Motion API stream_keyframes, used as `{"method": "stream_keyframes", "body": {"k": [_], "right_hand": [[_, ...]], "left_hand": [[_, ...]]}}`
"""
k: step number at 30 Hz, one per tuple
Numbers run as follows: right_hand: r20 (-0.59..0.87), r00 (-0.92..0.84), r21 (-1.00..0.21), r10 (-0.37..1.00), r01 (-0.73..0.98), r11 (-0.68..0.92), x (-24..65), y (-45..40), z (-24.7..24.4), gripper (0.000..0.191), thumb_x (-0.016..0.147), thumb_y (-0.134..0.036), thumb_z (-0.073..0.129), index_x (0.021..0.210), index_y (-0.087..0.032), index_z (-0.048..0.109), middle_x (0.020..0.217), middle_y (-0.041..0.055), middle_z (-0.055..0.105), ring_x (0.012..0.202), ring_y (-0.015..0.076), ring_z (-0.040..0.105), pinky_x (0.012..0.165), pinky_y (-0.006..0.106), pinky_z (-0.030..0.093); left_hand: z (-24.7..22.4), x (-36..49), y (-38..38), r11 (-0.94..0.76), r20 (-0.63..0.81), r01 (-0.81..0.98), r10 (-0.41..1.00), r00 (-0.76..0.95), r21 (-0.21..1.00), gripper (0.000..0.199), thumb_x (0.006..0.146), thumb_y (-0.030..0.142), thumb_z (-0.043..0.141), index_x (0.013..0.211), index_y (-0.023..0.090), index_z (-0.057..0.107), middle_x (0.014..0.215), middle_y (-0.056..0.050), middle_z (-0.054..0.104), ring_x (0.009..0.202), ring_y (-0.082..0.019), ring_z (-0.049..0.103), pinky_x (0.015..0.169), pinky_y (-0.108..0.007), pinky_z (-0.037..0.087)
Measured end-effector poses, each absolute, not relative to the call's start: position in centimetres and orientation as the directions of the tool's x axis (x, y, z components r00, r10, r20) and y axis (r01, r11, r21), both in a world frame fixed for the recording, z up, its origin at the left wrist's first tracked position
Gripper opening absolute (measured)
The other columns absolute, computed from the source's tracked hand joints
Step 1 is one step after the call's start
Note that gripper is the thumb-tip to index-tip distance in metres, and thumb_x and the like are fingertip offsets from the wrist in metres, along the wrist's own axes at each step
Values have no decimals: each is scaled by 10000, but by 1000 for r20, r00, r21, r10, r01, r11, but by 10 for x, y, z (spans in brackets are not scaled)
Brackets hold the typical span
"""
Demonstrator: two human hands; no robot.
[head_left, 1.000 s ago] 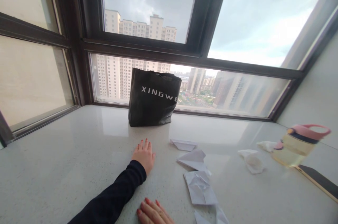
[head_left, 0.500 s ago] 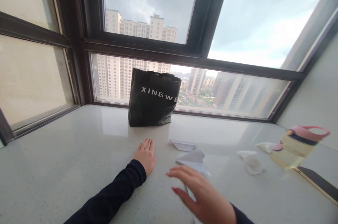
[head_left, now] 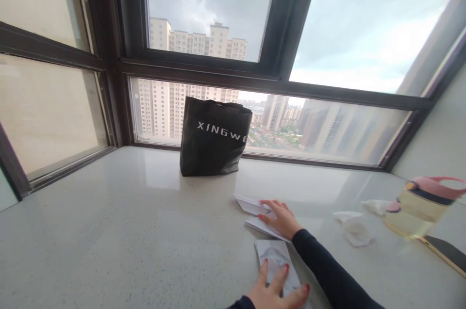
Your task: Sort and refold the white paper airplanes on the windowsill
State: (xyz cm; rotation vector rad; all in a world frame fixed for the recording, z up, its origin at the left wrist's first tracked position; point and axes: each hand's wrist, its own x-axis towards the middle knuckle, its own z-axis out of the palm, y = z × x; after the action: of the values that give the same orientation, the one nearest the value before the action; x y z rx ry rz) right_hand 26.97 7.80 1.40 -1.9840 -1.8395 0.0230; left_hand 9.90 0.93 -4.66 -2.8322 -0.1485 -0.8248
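My left hand (head_left: 278, 289) lies at the bottom edge with its fingers spread over a folded white paper (head_left: 274, 251). Farther back, my right hand (head_left: 284, 219) reaches in from the right. Its thumb and forefinger are apart, over the right end of a narrow folded paper (head_left: 248, 204). Under that hand is another folded paper (head_left: 264, 227), partly covered by the palm and fingers. I cannot make out the underside of the right hand.
A black bag (head_left: 214, 149) with white lettering stands by the window. On the right are crumpled tissues (head_left: 355, 231), a pink-lidded bottle (head_left: 418, 212) and a phone (head_left: 446, 253). The pale speckled sill (head_left: 127, 231) runs up to dark window frames.
My left hand has moved right and nearer, from the bare sill onto the near paper. The right hand has gone forward to the farther papers. The view has shifted slightly.
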Motion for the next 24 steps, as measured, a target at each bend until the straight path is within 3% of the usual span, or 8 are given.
{"method": "stream_keyframes", "body": {"k": [2, 4, 8, 11, 15, 19, 21, 24], "right_hand": [[282, 109, -322, 953, 946, -13, 265, 76, 14, 326, 696, -373, 549, 987, -235, 598, 961, 79, 596, 933, 256, 522, 853, 427, 354], [291, 93, -333, 952, 943, 9, 259, 75, 14, 287, 698, -306, 553, 958, -198, 604, 914, 89, 603, 884, 239, 544, 858, 415, 352], [302, 49, -387, 952, 919, 75, 237, 72, 15, 277, 693, -181, 526, 956, -131, 596, 847, 105, 618, 748, 206, 578, 752, 358, 431], [312, -11, -437, 950, 886, 153, 212, 66, 18, 336, 669, -80, 475, 979, -135, 594, 740, 60, 630, 654, 172, 582, 644, 287, 463], [338, -87, -484, 937, 838, 252, 184, 57, 25, 339, 675, -65, 436, 931, -186, 621, 736, 12, 652, 660, 152, 594, 629, 246, 468], [358, -24, -477, 933, 855, 205, 193, 61, 32, 274, 777, -180, 378, 868, -201, 635, 807, 25, 658, 720, 160, 594, 665, 270, 466], [369, 63, -451, 927, 884, 120, 212, 68, 33, 295, 817, -267, 352, 915, -193, 620, 924, 60, 639, 867, 192, 570, 782, 328, 431], [363, 218, -410, 906, 910, -54, 242, 78, 30, 375, 810, -355, 371, 1072, -154, 548, 1121, 125, 553, 1105, 266, 436, 918, 443, 306]], "left_hand": [[-30, 83, 23, -975, 516, 189, 105, 850, -114, 304, 860, 413, 387, 1145, 336, 460, 1279, 28, 449, 1031, -322, 514, 769, -491, 460], [-12, 62, 34, -971, 435, 237, 215, 874, 2, 442, 814, 514, 404, 1187, 277, 424, 1277, -52, 451, 1042, -314, 504, 782, -477, 459], [19, 21, 54, -928, 424, 296, 367, 828, 224, 357, 812, 334, 425, 1136, 187, 465, 1165, -100, 540, 1023, -240, 524, 852, -358, 439], [37, -2, 72, -826, 526, 337, 551, 648, 451, 267, 820, 205, 346, 1028, 204, 513, 983, -59, 629, 909, -173, 589, 784, -262, 470], [47, -25, 101, -607, 533, 359, 795, 290, 709, 260, 827, 213, 340, 1054, 173, 460, 935, -55, 637, 853, -148, 615, 763, -243, 479], [33, -43, 122, -489, 455, 496, 868, 198, 718, 489, 677, 104, 465, 1161, 134, 399, 1155, -112, 533, 1080, -202, 496, 917, -332, 388], [28, -51, 127, -446, 434, 566, 885, 165, 693, 636, 588, 31, 478, 1208, 127, 379, 1269, -136, 428, 1189, -252, 370, 992, -409, 275], [26, -57, 127, -389, 392, 650, 908, 148, 653, 669, 604, 46, 482, 1256, 115, 347, 1347, -150, 314, 1247, -272, 258, 1017, -441, 198]]}}
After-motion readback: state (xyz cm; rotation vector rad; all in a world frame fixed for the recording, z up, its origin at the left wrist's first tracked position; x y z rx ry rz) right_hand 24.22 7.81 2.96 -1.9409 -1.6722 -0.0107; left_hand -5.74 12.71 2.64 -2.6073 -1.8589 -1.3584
